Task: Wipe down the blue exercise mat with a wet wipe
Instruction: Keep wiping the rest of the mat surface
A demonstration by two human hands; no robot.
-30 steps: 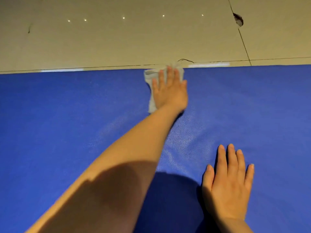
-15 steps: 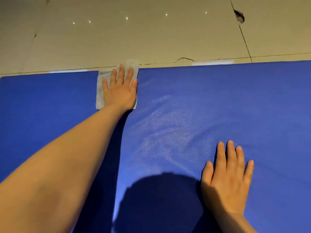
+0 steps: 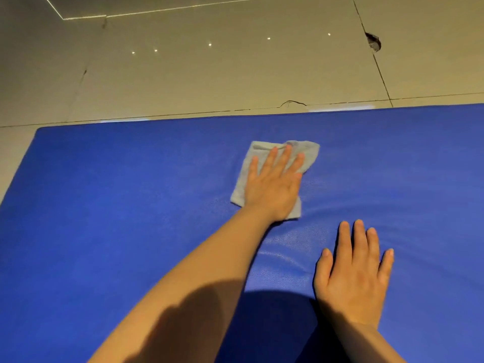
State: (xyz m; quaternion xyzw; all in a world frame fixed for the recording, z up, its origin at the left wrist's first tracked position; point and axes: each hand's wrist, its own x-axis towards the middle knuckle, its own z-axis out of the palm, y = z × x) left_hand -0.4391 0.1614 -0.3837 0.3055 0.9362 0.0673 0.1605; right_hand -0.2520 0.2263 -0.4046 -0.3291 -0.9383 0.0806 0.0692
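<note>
Pale grey wet wipe [image 3: 309, 155] lies flat under the left hand [image 3: 272, 189], whose straight fingers press it onto the blue exercise mat [image 3: 117, 205]. Right hand [image 3: 353, 281], nearer and to the right, rests flat on the mat, fingers extended. Beige tiled floor [image 3: 209, 74] lies beyond.

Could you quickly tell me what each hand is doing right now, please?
Left hand: open, fingers straight, pressing the wet wipe flat on the blue mat.
Right hand: open, flat on the mat, holding nothing.
</note>
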